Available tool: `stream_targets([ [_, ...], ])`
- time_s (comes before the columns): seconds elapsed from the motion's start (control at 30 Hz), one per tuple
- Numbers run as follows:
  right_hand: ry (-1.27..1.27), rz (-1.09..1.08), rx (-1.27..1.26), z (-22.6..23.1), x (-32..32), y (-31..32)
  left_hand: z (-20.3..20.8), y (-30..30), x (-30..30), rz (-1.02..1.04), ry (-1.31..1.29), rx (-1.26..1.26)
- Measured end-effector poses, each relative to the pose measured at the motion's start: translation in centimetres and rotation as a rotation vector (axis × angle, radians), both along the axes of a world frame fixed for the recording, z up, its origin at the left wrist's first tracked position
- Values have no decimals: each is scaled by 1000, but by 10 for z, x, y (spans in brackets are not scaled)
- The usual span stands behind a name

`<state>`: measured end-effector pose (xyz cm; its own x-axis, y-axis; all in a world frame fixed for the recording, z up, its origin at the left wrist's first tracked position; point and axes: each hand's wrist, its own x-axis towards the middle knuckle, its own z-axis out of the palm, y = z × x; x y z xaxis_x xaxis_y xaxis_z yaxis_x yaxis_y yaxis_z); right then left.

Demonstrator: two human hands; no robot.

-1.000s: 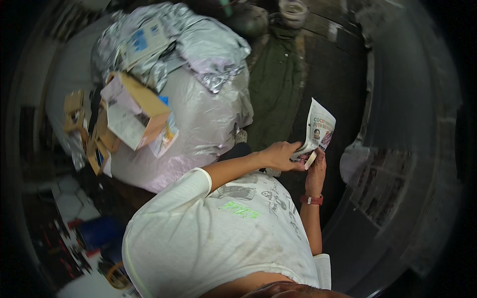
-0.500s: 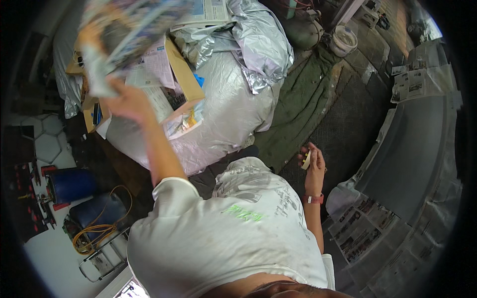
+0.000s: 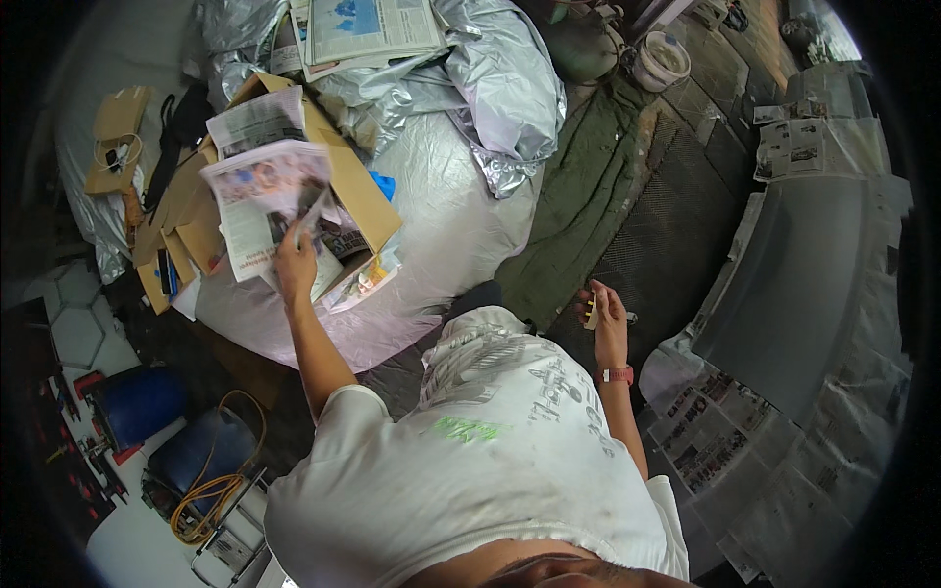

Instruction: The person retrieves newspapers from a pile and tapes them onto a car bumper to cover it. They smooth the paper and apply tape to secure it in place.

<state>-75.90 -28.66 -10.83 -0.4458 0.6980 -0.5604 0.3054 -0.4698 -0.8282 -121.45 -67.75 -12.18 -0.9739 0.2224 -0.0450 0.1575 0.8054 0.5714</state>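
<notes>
My left hand (image 3: 296, 263) is closed on the edge of a newspaper sheet (image 3: 265, 196), which hangs over an open cardboard box (image 3: 343, 162). More newspaper (image 3: 257, 122) lies in the box beneath and behind it. Lower at the right, my right hand (image 3: 610, 309) curls around a cream-coloured roll of tape (image 3: 592, 312), seen nearly edge-on, with small yellow parts on it. That arm hangs beside my body, apart from the box. My left fingertips are partly hidden by the paper.
Silver sheeting (image 3: 461, 186) lies under the box, with stacked newspapers (image 3: 372, 27) behind. A dark green cloth (image 3: 578, 196) covers some floor. A grey panel (image 3: 794, 284) edged with newspaper and film stands right. Blue containers (image 3: 142, 400) and an orange hose (image 3: 201, 505) sit left.
My left hand has come down and nearer, bringing the newspaper from a blurred, raised position to just over the box. My right hand stays low and keeps the tape.
</notes>
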Motion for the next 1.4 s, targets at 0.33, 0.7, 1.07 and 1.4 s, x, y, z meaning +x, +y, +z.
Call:
stream_targets([
  [0.33,-246,-124,-49,-35,58,42,136,69,-47,-30,-94,14],
  [0.7,-613,157,-27,-155,182,214,39,314,-253,297,237,-428],
  [1.07,-745,103,30,-144,207,452,27,344,-275,590,-10,-594],
  [1.4,-674,790,457,-166,92,531,13,315,-294,618,294,-188],
])
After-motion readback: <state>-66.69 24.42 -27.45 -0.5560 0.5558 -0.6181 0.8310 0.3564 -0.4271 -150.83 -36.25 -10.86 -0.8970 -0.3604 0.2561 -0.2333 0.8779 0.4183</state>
